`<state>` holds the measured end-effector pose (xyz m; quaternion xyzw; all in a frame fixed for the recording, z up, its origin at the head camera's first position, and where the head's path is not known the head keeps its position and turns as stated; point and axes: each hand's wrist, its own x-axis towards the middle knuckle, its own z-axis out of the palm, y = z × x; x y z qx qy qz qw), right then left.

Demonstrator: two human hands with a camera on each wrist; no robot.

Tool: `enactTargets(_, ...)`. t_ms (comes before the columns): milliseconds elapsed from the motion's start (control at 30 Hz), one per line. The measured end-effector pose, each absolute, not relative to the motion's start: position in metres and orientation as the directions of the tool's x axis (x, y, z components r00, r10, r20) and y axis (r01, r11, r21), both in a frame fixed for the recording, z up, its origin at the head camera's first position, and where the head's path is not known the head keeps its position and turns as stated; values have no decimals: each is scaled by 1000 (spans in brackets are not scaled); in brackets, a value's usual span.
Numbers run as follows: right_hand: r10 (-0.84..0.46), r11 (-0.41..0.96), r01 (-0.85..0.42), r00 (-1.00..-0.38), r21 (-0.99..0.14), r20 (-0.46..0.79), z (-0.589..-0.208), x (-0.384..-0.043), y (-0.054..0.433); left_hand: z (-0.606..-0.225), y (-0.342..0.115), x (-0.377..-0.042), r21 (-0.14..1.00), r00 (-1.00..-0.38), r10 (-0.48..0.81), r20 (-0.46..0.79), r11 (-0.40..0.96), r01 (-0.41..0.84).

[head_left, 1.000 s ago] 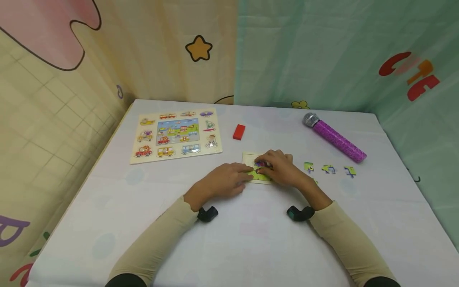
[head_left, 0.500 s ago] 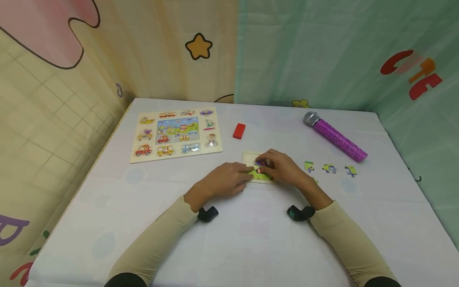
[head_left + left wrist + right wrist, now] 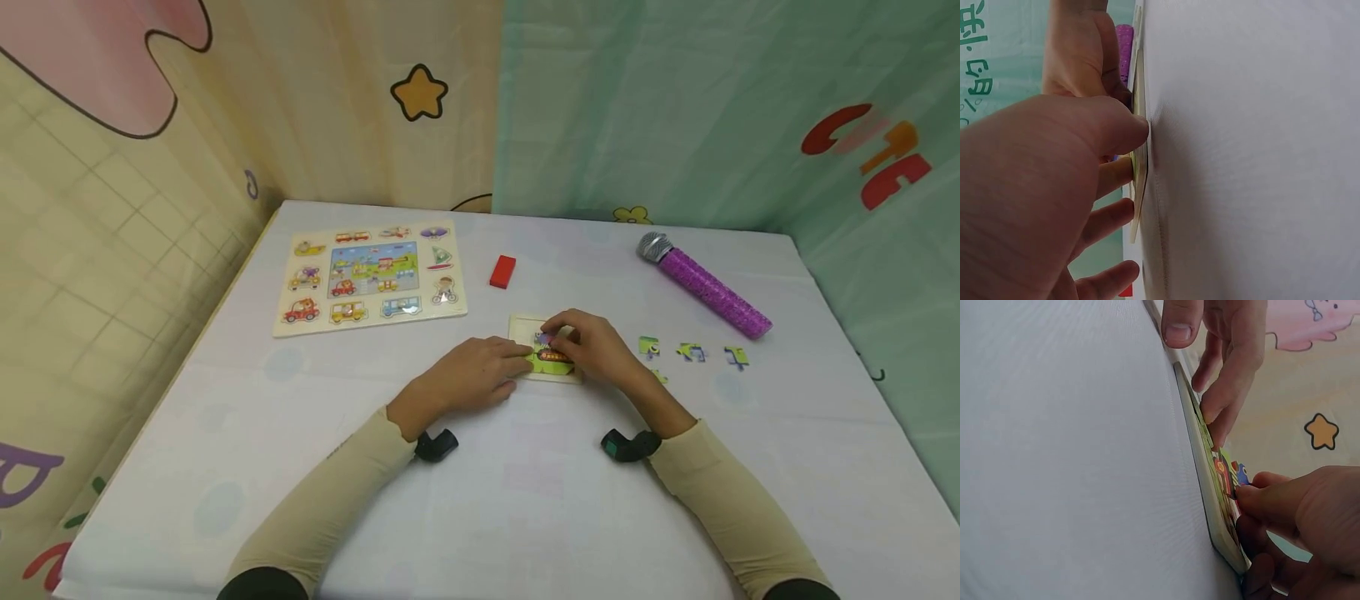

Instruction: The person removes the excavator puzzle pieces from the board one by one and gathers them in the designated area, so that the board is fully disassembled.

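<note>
A small jigsaw board (image 3: 522, 327) with a pale frame and a green picture lies between the two hands. My left hand (image 3: 480, 375) rests at its left side, fingers stretched out and touching the picture; in the left wrist view its thumb (image 3: 1124, 128) is at the board's edge. From the right, my right hand (image 3: 596, 350) reaches over the board and pinches a puzzle piece (image 3: 1242, 474) with blue on it, tilted up from the picture in the right wrist view. Its palm and curled fingers hide the board's right part.
Several loose puzzle pieces (image 3: 691, 352) lie right of the right hand. Behind the board is a red block (image 3: 502, 272). A larger vehicle puzzle (image 3: 456, 308) lies at the back left, a purple glitter microphone (image 3: 712, 293) at the back right.
The right hand's fingertips have shifted slightly on the board, uncovering more of its picture, including a red and orange part. The left hand stays at the left side.
</note>
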<state>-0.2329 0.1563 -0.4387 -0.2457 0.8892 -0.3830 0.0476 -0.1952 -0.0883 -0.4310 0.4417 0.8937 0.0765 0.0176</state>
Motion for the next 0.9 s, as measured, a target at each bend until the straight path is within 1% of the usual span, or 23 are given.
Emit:
enactTargets(300,-467,570,-363,-881,-737,73,-438,-234,158,-432,-88,-195,151,-605,795,35,595,790)
enactTargets(567,-369,566,-182,-928,-804,-49,-424,-239,166,-428,-89,-196,170,-607,793,47,592,788)
enactTargets(700,-341,536,-180,-940,-825,-16,-413,-239,177,-427,-86,-194,161,-619,784,45,606,779)
enactTargets(800,-331,532,-212,-943,-820,29,-405,-239,183,-428,-85,-194,153,-635,772,33,624,766)
enactTargets(900,-339,532,-237,-940,-813,52,-400,-237,188,-427,-85,-192,172,-649,761,10,638,750)
